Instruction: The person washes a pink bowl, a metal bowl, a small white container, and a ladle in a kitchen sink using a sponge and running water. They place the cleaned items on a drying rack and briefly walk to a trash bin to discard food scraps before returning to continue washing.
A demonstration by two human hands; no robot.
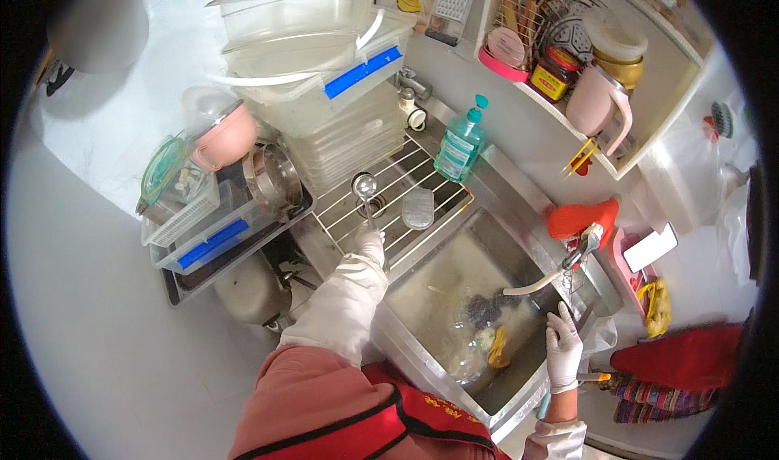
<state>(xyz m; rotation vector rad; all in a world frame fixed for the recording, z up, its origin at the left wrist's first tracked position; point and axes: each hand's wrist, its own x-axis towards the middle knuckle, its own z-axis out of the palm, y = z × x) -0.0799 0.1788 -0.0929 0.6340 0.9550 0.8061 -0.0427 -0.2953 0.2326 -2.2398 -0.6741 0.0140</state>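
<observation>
My left hand (370, 244), in a white glove, grips the handle of a metal ladle (364, 186). The ladle's bowl is over a wire rack (395, 241) beside the sink basin. My gloved right hand (564, 341) is at the basin's right rim, fingers extended and apart, with nothing visible in it. Cloudy water (426, 314) stands in the metal sink (380, 332). A dark scouring pad or mesh (484, 309) and a yellowish item (498, 349) lie in it. The faucet (584, 247) has a pale hose (532, 285) reaching over the water.
A grey sponge-like block (418, 209) rests on the rack, near a green soap pump bottle (457, 146). Stacked clear plastic bins (341, 113) rise behind. To the left are a pink cup (226, 136), metal bowls (272, 179) and a basket (182, 207). A wall shelf (639, 125) overhangs the right.
</observation>
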